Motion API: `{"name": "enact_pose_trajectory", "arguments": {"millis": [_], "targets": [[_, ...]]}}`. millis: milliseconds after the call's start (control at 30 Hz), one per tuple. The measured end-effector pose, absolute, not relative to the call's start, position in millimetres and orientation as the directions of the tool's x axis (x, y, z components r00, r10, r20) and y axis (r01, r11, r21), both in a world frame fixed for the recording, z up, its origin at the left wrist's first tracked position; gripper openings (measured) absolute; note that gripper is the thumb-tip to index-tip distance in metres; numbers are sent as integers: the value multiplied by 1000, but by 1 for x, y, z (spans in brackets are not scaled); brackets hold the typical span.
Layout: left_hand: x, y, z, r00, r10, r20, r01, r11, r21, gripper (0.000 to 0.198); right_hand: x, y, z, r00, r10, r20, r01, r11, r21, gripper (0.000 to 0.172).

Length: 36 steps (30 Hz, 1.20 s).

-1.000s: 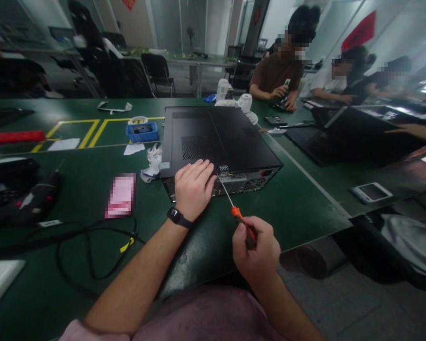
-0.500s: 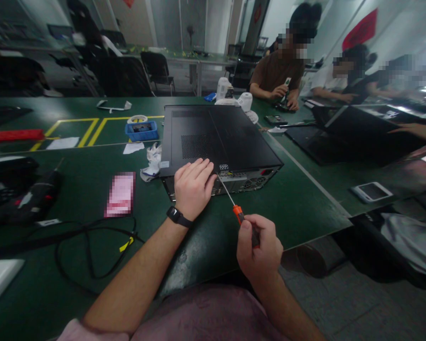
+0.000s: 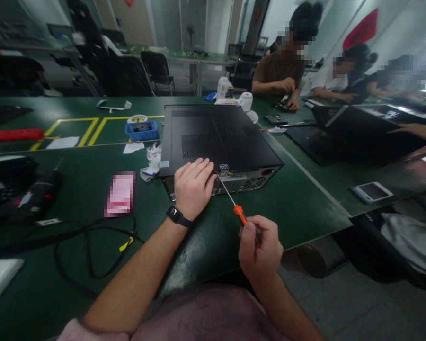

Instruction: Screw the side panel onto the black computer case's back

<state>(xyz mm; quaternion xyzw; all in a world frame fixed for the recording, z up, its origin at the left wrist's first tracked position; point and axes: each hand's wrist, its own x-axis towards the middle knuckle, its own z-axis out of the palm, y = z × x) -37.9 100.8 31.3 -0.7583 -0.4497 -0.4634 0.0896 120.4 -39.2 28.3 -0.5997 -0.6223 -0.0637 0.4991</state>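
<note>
A black computer case lies flat on the green table, its rear panel with ports and a fan grille facing me. My left hand, with a black watch on the wrist, rests on the near top edge of the case, fingers stretched out and lying flat. In my right hand is an orange-and-dark screwdriver, gripped by the handle. Its thin shaft points up and left, and the tip meets the rear edge of the case beside my left thumb. Whatever sits right under the tip is too small to make out.
A blue bin of small parts, tape roll and white glove lie left of the case. A power drill and black cables are further left. A phone lies right; a co-worker sits opposite.
My right fingers have shifted slightly on the screwdriver handle, which has turned a little, its tip staying put. My left hand stays still. The co-worker opposite no longer holds up the small upright piece.
</note>
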Motion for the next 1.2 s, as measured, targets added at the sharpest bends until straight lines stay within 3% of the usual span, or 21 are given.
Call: {"name": "enact_pose_trajectory", "arguments": {"millis": [267, 533, 733, 1000, 1200], "targets": [[-38, 100, 32, 163, 617, 770, 762, -574, 299, 29, 119, -40, 24, 241, 656, 715, 809, 270, -521, 19], [-38, 100, 33, 157, 630, 761, 754, -574, 319, 29, 121, -41, 24, 252, 728, 637, 727, 292, -622, 12], [-37, 101, 34, 146, 633, 761, 756, -567, 327, 28, 119, -39, 26, 273, 668, 692, 763, 288, -579, 22], [-36, 101, 32, 136, 630, 765, 760, -561, 327, 26, 123, -40, 26, 302, 706, 640, 757, 231, -612, 11], [-36, 101, 32, 141, 620, 772, 763, -564, 314, 27, 120, -40, 30, 277, 681, 678, 747, 291, -598, 22]]}}
